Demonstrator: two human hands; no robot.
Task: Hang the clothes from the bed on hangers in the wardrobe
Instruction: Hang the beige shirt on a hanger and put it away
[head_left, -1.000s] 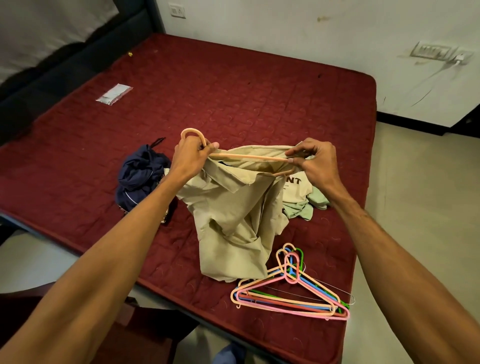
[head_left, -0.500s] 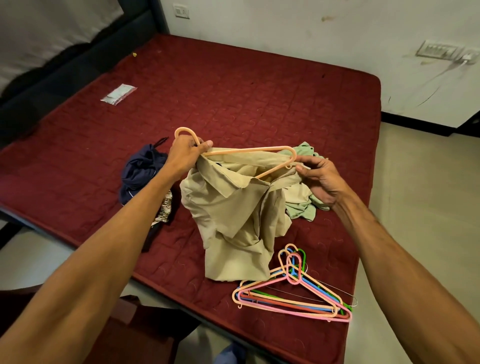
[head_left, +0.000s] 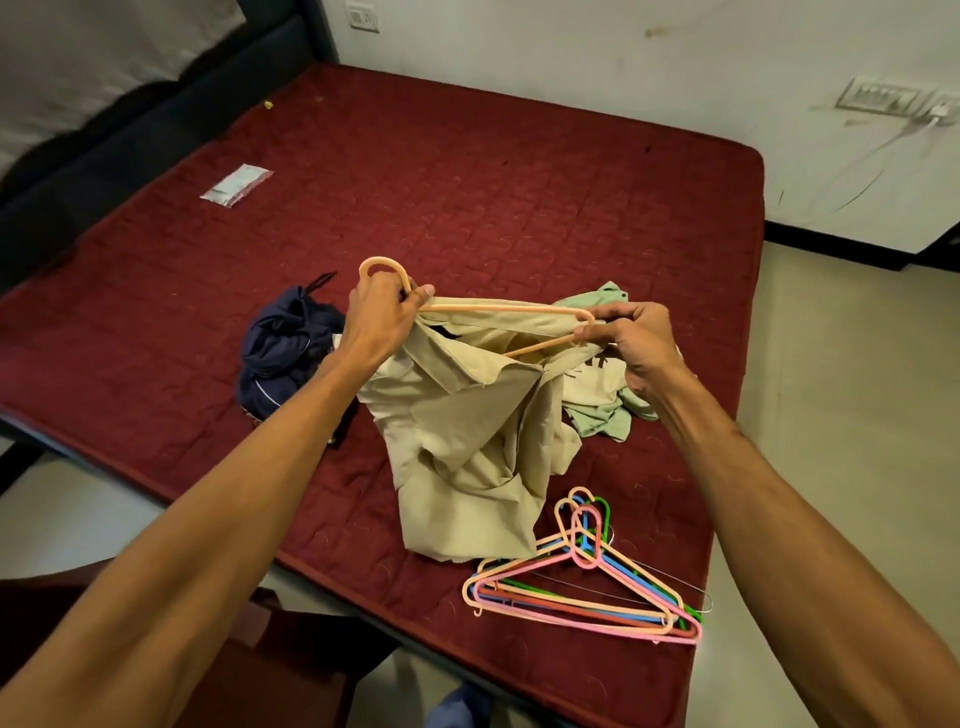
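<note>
Shirt: crumpled beige shirt (head_left: 467, 441) hangs below both hands, hem resting on the maroon quilted mattress (head_left: 467, 182).
Hanger: peach plastic hanger (head_left: 498, 307) runs side to side between the hands, hook at left.
Left hand (head_left: 382, 322): fingers curled round the hanger's neck and collar.
Right hand (head_left: 636, 340): pinches the hanger's right tip with shirt cloth.
Nearby: navy garment (head_left: 280, 353) left, pale green T-shirt (head_left: 602, 415) right, heap of coloured plastic hangers (head_left: 587, 587) in front.

Bare arms stretched forward, left hand (head_left: 382, 318) clenched in a grip, right hand (head_left: 638, 340) pinching
</note>
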